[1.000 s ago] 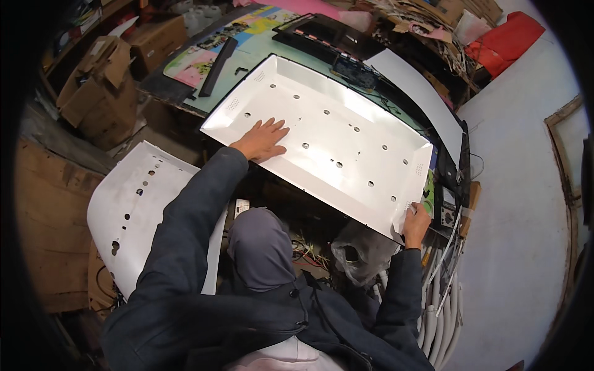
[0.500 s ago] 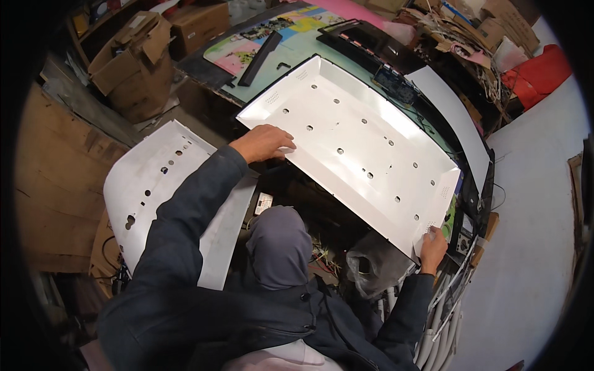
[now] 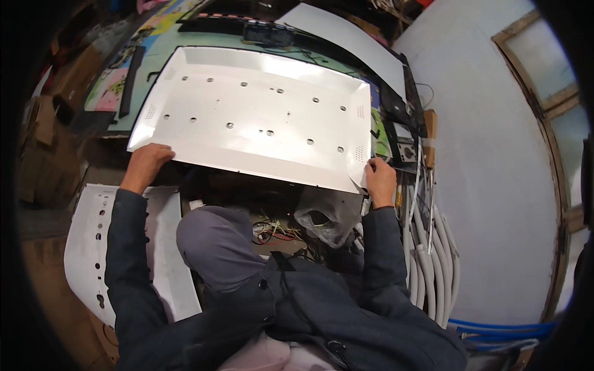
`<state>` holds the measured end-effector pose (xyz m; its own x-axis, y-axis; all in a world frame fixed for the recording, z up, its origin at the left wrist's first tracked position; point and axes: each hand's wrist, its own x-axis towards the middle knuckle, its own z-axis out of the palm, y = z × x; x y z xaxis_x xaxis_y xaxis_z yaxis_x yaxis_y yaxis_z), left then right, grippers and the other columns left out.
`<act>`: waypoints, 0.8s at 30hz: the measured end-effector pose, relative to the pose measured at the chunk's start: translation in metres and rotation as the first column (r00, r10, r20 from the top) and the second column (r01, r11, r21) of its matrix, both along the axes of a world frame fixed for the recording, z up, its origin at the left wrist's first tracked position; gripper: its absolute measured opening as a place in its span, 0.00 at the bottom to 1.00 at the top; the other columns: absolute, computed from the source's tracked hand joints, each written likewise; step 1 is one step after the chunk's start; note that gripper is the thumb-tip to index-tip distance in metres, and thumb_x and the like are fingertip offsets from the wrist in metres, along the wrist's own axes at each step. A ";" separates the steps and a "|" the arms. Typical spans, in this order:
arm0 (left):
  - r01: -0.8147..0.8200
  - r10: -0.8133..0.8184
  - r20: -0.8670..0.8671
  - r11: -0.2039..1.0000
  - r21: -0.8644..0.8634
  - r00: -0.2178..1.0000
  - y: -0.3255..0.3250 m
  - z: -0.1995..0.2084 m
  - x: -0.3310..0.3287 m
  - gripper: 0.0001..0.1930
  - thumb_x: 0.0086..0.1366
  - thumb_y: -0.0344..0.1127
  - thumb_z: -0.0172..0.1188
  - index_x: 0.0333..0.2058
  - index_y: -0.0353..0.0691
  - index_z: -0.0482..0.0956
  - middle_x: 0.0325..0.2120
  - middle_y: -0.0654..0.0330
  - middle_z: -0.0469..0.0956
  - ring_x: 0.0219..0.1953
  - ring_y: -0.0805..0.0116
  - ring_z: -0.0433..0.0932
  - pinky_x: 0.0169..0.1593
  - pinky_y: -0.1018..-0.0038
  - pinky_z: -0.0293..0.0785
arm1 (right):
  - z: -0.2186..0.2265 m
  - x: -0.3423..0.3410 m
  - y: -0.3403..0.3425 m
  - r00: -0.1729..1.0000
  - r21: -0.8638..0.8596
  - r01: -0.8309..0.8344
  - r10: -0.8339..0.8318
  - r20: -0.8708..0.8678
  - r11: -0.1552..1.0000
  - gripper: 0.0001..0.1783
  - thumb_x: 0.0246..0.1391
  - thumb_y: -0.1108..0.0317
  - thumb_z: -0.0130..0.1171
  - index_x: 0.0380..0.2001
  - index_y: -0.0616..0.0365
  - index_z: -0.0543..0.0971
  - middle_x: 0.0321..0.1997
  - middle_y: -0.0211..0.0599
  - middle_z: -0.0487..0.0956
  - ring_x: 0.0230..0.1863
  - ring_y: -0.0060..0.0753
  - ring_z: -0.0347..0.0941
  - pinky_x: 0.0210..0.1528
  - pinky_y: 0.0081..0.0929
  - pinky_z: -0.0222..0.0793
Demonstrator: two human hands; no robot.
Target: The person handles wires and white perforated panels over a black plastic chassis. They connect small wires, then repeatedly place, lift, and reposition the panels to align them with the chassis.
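A large white sheet panel with several round holes lies flat over the workbench in front of me. My left hand grips its near left corner, fingers curled around the edge. My right hand holds the near right corner, thumb on top of the sheet. Both arms in dark sleeves reach out from below. The panel's far edge rests over a teal table top.
A second white perforated panel leans at my lower left. A grey plastic bag and loose wires sit under the sheet. White tubes stand along the pale wall at right. Cardboard boxes pile up at left.
The panel has swung round to lie squarely before me. My left hand slid from the sheet's top surface to its near left corner. My right hand stays on the right corner.
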<state>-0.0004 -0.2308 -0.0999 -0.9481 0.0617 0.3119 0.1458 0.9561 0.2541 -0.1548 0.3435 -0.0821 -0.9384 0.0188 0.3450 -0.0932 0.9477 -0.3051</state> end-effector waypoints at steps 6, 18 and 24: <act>0.011 -0.010 -0.002 0.999 0.043 1.000 -0.003 -0.009 -0.003 0.06 0.59 0.32 0.64 0.36 0.42 0.86 0.39 0.56 0.85 0.44 0.53 0.83 0.47 0.63 0.78 | -0.004 0.003 0.007 1.000 -0.088 -0.019 0.020 0.014 0.996 0.12 0.50 0.67 0.66 0.39 0.59 0.85 0.34 0.47 0.85 0.38 0.49 0.82 0.43 0.40 0.76; -0.010 0.010 -0.011 1.000 0.015 1.000 0.002 -0.015 0.001 0.14 0.56 0.25 0.65 0.43 0.43 0.85 0.46 0.54 0.84 0.48 0.52 0.82 0.52 0.63 0.78 | -0.001 -0.003 0.002 1.000 -0.020 -0.030 0.030 0.001 0.999 0.09 0.54 0.67 0.64 0.38 0.56 0.84 0.36 0.51 0.84 0.41 0.58 0.80 0.44 0.48 0.75; -0.016 0.015 0.043 1.000 0.023 0.999 0.012 -0.009 0.006 0.19 0.56 0.26 0.67 0.49 0.44 0.83 0.51 0.53 0.81 0.52 0.51 0.80 0.54 0.63 0.77 | 0.010 0.009 0.002 0.997 0.078 -0.044 0.049 -0.067 0.996 0.11 0.53 0.65 0.64 0.39 0.54 0.84 0.37 0.49 0.81 0.40 0.57 0.79 0.43 0.48 0.75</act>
<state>0.0053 -0.2191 -0.1084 -0.9615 0.0401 0.2719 0.1194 0.9520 0.2819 -0.1460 0.3458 -0.0719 -0.9116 -0.0528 0.4078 -0.1558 0.9621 -0.2237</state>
